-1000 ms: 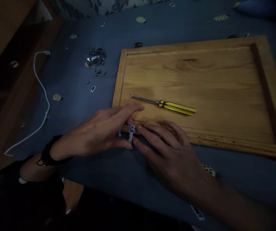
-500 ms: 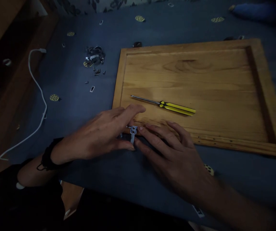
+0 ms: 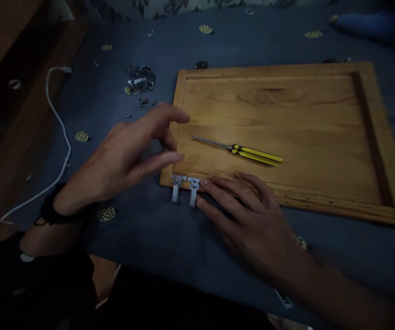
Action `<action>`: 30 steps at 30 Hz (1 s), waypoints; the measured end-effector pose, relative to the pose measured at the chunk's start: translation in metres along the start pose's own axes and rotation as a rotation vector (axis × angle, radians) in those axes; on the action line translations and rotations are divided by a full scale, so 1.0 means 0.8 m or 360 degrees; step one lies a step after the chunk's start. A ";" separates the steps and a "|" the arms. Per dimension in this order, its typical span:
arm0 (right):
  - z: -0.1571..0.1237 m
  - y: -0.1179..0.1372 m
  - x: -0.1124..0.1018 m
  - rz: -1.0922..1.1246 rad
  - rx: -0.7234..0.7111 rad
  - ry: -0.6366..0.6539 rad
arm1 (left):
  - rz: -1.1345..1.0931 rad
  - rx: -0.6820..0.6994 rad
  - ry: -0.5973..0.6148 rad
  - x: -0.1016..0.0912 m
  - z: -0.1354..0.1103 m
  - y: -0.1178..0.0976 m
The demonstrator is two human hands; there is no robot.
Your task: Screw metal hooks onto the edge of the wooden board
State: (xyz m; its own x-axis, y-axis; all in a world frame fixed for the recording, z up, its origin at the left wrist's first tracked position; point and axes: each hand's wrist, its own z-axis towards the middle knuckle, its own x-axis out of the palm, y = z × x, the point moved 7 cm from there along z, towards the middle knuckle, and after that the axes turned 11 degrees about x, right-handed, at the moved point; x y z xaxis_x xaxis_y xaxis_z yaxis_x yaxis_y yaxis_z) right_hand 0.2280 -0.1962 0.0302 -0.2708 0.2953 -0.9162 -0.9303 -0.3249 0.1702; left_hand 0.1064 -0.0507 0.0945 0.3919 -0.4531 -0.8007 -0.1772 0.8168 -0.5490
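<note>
A wooden cabinet door (image 3: 286, 114) lies flat on a blue cloth. At its near left corner sits a small metal bracket (image 3: 185, 187) with two legs hanging over the edge. My right hand (image 3: 248, 215) lies flat with fingers stretched, its fingertips touching the bracket's right side and the door's front edge. My left hand (image 3: 128, 151) hovers above the cloth left of the door, fingers apart, holding nothing. A screwdriver (image 3: 242, 151) with a yellow and black handle rests on the door panel.
A pile of metal hinge parts (image 3: 140, 80) and loose screws (image 3: 145, 101) lies at the back left. A white cable (image 3: 59, 133) runs along the left side. Small labels and yellow dotted patches are scattered on the blue cloth (image 3: 169, 247).
My left hand has lifted off the bracket and moved back and to the left, uncovering it. My right hand has stayed at the bracket.
</note>
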 end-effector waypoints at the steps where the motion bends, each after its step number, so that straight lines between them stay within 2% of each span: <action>1: 0.000 0.000 0.001 0.0004 0.0001 0.0005 | 0.0019 -0.0028 -0.0050 -0.004 0.000 0.003; 3: 0.000 -0.001 0.001 0.0003 0.0004 0.0005 | 0.0031 -0.0064 -0.0078 -0.003 0.000 0.009; 12: 0.002 0.000 0.001 0.0010 0.0011 0.0023 | -0.0080 -0.0001 0.0093 0.024 0.002 0.010; 30: 0.000 -0.001 0.000 0.0035 0.0008 0.0019 | -0.0322 0.0093 0.0282 0.038 0.005 -0.002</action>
State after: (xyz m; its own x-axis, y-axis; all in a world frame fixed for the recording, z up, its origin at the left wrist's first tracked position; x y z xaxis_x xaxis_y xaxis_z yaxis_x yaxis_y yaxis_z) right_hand 0.2289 -0.1955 0.0300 -0.2883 0.2774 -0.9165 -0.9253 -0.3269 0.1922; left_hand 0.1225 -0.0642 0.0721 0.2491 -0.6605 -0.7083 -0.0569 0.7201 -0.6915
